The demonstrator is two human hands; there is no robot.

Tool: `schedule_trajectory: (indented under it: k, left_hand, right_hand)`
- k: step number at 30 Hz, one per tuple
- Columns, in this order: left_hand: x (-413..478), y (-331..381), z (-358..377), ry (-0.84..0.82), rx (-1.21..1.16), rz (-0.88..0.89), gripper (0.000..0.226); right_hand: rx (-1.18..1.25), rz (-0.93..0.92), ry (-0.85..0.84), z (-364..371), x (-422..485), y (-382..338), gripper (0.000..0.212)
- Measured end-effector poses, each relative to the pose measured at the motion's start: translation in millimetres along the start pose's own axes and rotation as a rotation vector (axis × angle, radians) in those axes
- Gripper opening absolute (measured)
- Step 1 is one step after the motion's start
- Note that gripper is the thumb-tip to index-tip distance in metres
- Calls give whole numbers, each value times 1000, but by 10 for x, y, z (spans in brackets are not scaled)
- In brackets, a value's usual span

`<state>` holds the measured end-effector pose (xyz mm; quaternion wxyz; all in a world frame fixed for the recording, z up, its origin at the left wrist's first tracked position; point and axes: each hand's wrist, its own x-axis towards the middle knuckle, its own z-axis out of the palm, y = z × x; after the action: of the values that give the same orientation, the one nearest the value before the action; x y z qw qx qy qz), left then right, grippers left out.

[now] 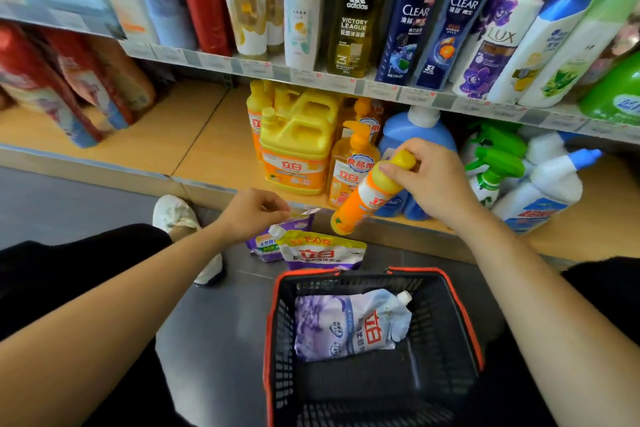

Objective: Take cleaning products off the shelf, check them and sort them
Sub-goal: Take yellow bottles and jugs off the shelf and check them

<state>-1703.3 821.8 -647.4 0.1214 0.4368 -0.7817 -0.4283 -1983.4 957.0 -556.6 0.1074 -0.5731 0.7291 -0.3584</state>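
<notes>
A white shoe rests on the grey floor; shampoo bottles stand in a row above.

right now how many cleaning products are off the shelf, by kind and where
spout pouch in the basket: 1
spout pouches on the floor: 2
orange bottle in the right hand: 1
total: 4

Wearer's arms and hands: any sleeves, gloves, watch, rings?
Left forearm and right forearm are bare to the frame edge, with no sleeves in view. Left hand and right hand are ungloved. No watch, bracelet or ring shows. Black clothing covers the legs.
</notes>
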Motion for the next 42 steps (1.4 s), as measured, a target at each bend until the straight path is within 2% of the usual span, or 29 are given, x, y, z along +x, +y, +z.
schedule_trajectory:
  k: [4,7,9,11,13,16,19,24,26,28,31,35,37,39,41,42]
  left_hand:
    - [118,-193,-113,16,164,14,13]
    - [378,-309,-332,56,23,-45,4]
    - [581,-371,-511,104,-105,-111,9]
    - [765,-451,-654,166,-188,-159,5]
    - [920,-479,-740,249,-208,-134,29]
    - [1060,-360,-711,384,-174,50,51]
    - [1149,-216,-530,310,-201,184,65]
    - [1088,-98,-482,230,-348,179,40]
    - [1015,-92,-505,193,-350,182,36]
    - [922,-74,-491,204,-254,197,34]
    - [805,-32,-452,266,-130,216,29]
    - [714,103,-544,306,89,327,38]
    - [638,215,-658,318,184,382,40]
    - [516,360,-778,318,222,412,40]
    - [362,555,-840,307,247,461,40]
    - [273,665,-846,298,260,488,39]
  right_hand:
    - [-152,2,-289,448,117,101,20]
    - [-254,16,-464,838,145,307,14]
    - [-317,39,-534,1048,142,451,17]
    - [-365,52,-578,1229,124,571,22]
    - [-420,61,-620,1385,91,654,26]
    - [-403,118,-610,1538,67,746,32]
    - [-352,157,-586,1579,100,749,37]
    - [-297,212,-620,1481,123,626,52]
    - [-270,210,-605,1431,120,564,53]
    - [-192,216,-552,1373,124,489,51]
    - [-4,241,-466,1258,129,379,40]
    - [203,191,-405,1016,110,174,24]
    - [269,142,-289,877,115,21,19]
    - [310,92,-99,728,121,-159,20]
    - [303,17,52,572,105,-328,32]
    - [279,-22,73,500,76,-397,40]
